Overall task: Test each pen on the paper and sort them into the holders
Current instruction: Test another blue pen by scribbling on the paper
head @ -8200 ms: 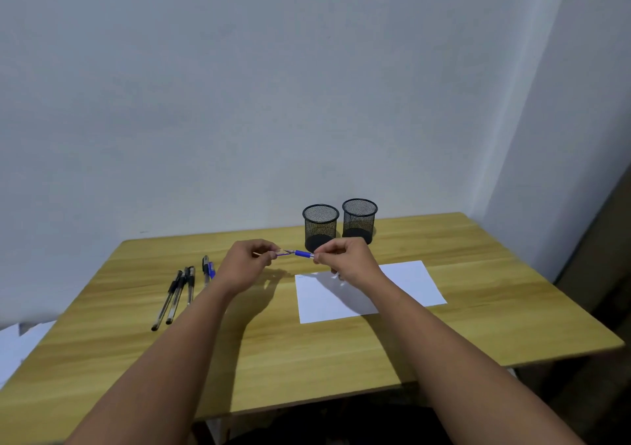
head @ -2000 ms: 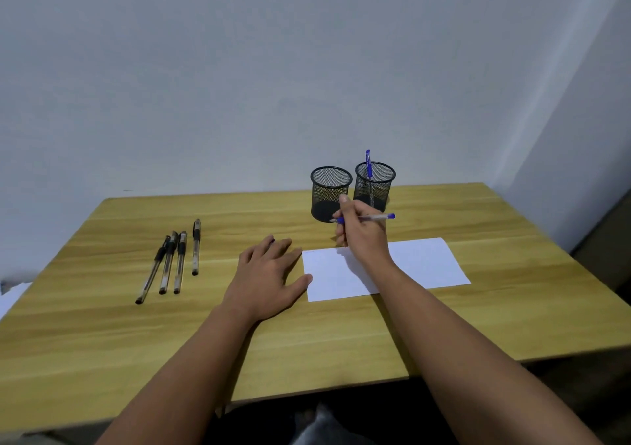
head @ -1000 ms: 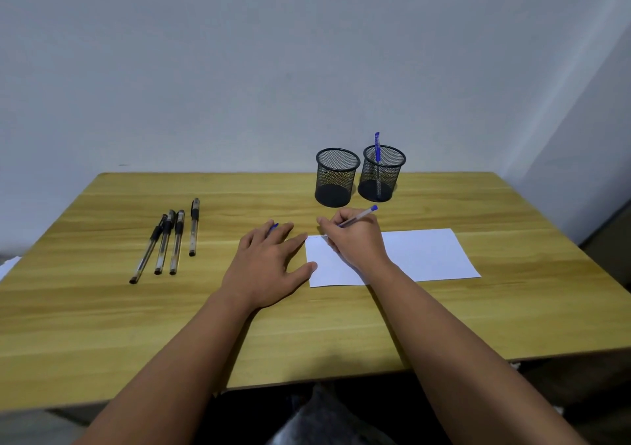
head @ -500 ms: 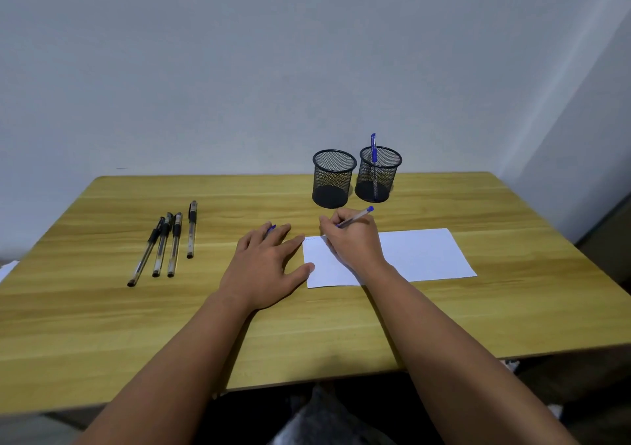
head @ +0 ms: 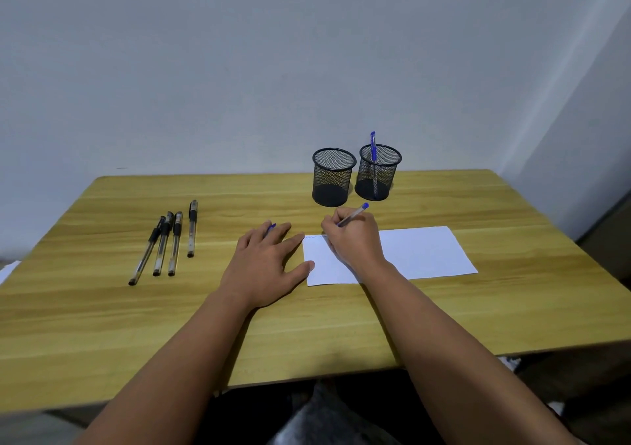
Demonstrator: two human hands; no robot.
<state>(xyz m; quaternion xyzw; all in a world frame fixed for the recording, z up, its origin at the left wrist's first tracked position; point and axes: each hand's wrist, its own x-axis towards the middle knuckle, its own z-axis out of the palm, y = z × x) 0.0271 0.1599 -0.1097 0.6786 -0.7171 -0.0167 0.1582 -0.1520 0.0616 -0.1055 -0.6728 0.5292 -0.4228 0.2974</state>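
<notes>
My right hand (head: 355, 239) grips a blue pen (head: 353, 215), its tip down at the top left corner of the white paper (head: 423, 253), where a faint mark shows. My left hand (head: 264, 263) lies flat on the table beside the paper's left edge, fingers spread; a blue pen cap (head: 270, 228) peeks out between its fingers. Two black mesh holders stand behind the paper: the left holder (head: 333, 177) looks empty, the right holder (head: 378, 171) has one blue pen (head: 373, 150) upright in it. Several black pens (head: 167, 239) lie in a row at the left.
The wooden table (head: 102, 325) fills the view, its front edge close to my body. A plain wall rises behind the holders and another wall closes in at the far right.
Over the last second my right hand holds the pen tip on the paper's top left corner, shifting only slightly. Two seconds ago it held the pen level above the paper. My left hand stays flat.
</notes>
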